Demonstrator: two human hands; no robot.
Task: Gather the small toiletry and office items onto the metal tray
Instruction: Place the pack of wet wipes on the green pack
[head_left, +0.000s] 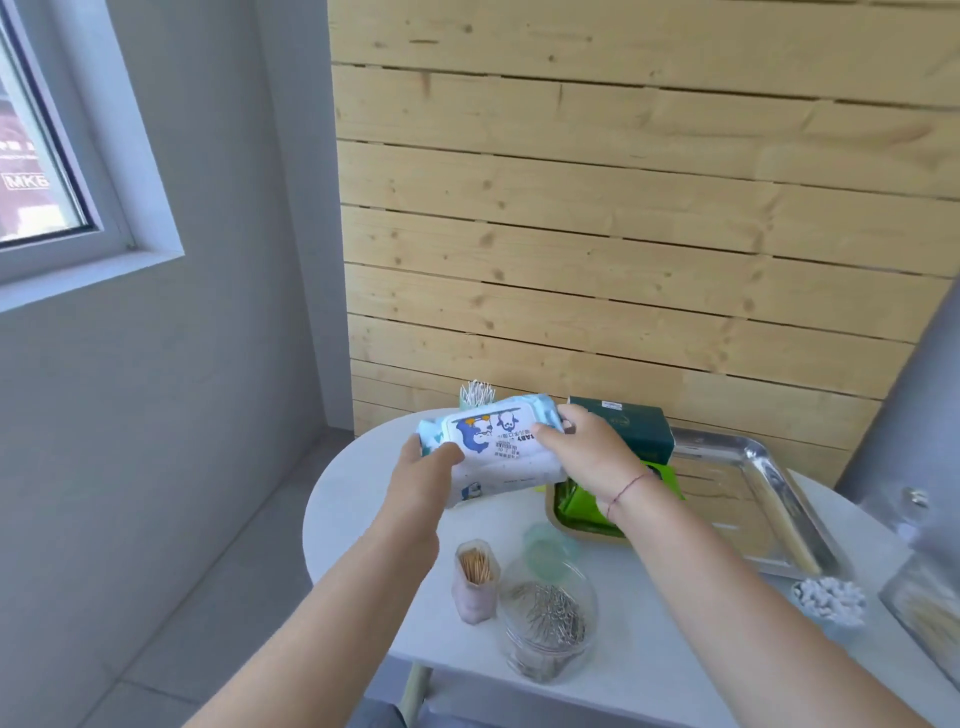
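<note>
Supporting tabletop (363, 499): a white round top is seen, set against a wall of pale wood planks.
Metal tray (769, 493): laid at 3 o'clock on the tabletop, with its shiny floor left bare at the right end.
Wipes pack (498, 441): held in the air over the 11 o'clock part of the tabletop, off the tray, label side up.
Dark green box (628, 426): stood at 12 o'clock, at the tray's far left corner.
Green packet (576, 512): laid in the tray's left end, partly hidden by the right wrist.
Left hand (428, 467): curled round the pack's left end, thumb on top.
Right hand (582, 447): closed round the pack's right end.
Paper-clip jar (545, 629): clear, placed at 6 o'clock.
Toothpick holder (475, 577): stood just beside the jar, at its 10 o'clock.
Cotton-bud tub (828, 600): placed at 4 o'clock, near the tray's near edge.
Swab cup (475, 395): seen at 11 o'clock, partly hidden behind the pack.
</note>
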